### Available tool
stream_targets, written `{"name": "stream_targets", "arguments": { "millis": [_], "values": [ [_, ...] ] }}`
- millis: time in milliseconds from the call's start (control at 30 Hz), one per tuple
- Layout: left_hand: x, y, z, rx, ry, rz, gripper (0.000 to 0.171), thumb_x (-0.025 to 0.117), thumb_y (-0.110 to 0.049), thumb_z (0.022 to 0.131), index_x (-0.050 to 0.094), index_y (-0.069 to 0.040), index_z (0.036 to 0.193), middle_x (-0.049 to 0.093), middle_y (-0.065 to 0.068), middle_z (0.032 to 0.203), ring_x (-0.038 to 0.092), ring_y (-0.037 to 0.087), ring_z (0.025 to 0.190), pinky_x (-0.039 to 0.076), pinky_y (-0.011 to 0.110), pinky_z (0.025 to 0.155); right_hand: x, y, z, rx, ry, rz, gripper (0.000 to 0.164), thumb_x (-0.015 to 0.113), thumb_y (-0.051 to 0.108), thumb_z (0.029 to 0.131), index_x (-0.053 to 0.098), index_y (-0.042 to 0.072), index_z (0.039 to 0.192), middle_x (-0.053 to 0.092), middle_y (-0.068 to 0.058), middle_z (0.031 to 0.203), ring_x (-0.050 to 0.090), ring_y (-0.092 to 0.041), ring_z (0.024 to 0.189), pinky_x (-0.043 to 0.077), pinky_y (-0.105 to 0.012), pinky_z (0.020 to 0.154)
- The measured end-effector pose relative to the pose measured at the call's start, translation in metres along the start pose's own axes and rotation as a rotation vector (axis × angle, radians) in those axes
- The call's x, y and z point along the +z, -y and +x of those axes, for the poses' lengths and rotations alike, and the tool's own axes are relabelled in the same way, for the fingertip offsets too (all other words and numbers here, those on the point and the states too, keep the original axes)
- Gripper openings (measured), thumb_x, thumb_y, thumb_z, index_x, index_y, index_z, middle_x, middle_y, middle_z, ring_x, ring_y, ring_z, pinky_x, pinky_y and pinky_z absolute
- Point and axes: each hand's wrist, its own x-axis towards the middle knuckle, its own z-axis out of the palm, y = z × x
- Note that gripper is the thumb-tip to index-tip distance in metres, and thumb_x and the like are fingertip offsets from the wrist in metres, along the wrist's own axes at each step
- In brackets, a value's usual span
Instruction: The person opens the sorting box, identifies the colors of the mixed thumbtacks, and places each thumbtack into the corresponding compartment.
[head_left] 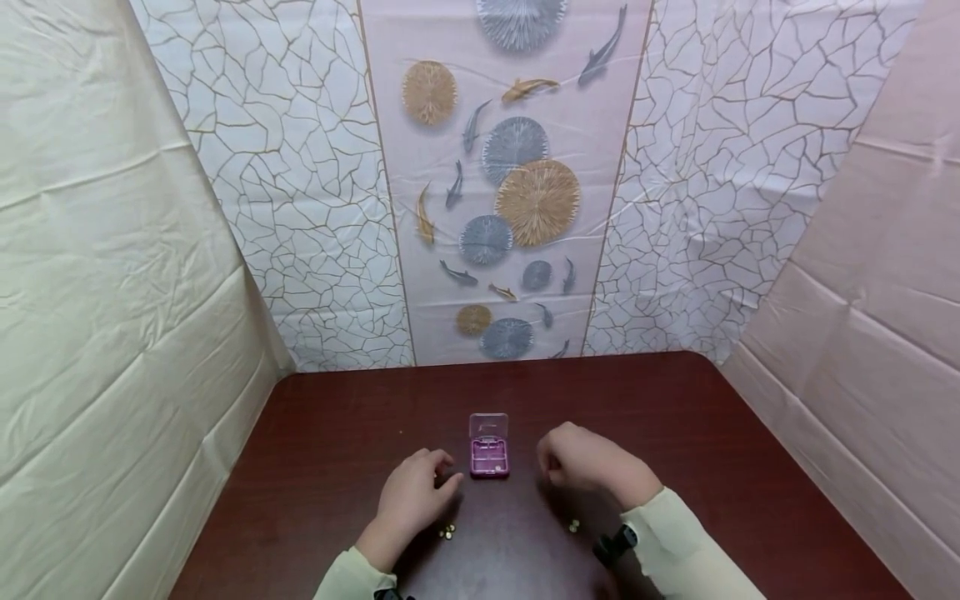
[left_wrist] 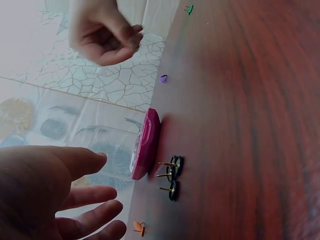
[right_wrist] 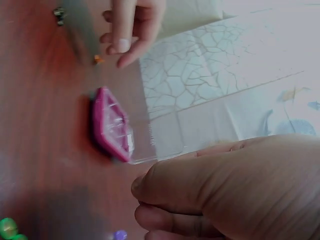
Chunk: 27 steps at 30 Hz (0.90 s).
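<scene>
A small pink compartment box [head_left: 489, 469] stands on the table with its clear lid [head_left: 489, 427] raised; a small pale piece lies in its front right corner. My left hand [head_left: 417, 493] is left of the box, fingers apart and relaxed, above an orange thumbtack [left_wrist: 139, 229]. To the box's right, my right hand [head_left: 588, 460] hovers over the table. Its fingers are curled and its thumb lies close against them in the left wrist view, with nothing showing between. A purple thumbtack [left_wrist: 163, 78] is on the table below that hand.
Several black thumbtacks with brass points [left_wrist: 173, 175] lie near my left wrist, points sideways in that view. Green thumbtacks [head_left: 574, 526] rest near my right wrist. The dark red table [head_left: 360, 408] ends at a patterned cloth backdrop [head_left: 517, 275], with pale cloth on both sides.
</scene>
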Motion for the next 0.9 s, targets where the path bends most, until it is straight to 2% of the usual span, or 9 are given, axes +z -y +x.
{"name": "stream_targets", "arguments": {
  "millis": [200,400,600,900],
  "values": [
    [-0.003,0.001,0.0,-0.006,-0.006,0.002,0.03,0.07,-0.046,0.084,0.073,-0.021,0.101,0.061,-0.007,0.081,0.055,0.01,0.071,0.049,0.036,0.063,-0.007,0.005,0.022,-0.025,-0.034,0.02,0.023,0.069,0.008,0.082,0.063,0.025,0.067,0.054,0.011,0.061,0.048,-0.004,0.055,0.045,-0.024,0.049],
    [-0.003,0.001,-0.001,-0.02,0.016,0.007,0.032,0.069,-0.048,0.084,0.073,-0.022,0.102,0.061,-0.007,0.082,0.055,0.01,0.072,0.049,0.036,0.063,-0.004,0.011,0.041,-0.041,-0.043,0.046,0.017,0.07,0.011,0.084,0.065,0.021,0.072,0.055,0.009,0.064,0.048,-0.005,0.057,0.044,-0.024,0.05],
    [-0.008,0.0,0.001,-0.021,0.02,0.003,0.031,0.07,-0.047,0.084,0.073,-0.02,0.099,0.063,-0.005,0.082,0.055,0.011,0.071,0.05,0.037,0.064,0.004,0.013,0.058,-0.038,-0.029,0.03,0.007,0.071,0.015,0.086,0.071,0.017,0.079,0.061,0.009,0.069,0.053,-0.006,0.06,0.049,-0.025,0.053],
    [-0.006,0.004,-0.001,-0.025,0.004,0.009,0.03,0.071,-0.045,0.083,0.073,-0.02,0.099,0.064,-0.005,0.083,0.057,0.012,0.073,0.051,0.039,0.066,0.022,0.009,0.074,-0.058,-0.018,0.016,0.008,0.071,0.015,0.085,0.07,0.019,0.078,0.06,0.012,0.068,0.053,-0.004,0.059,0.049,-0.025,0.054]
  ]
}}
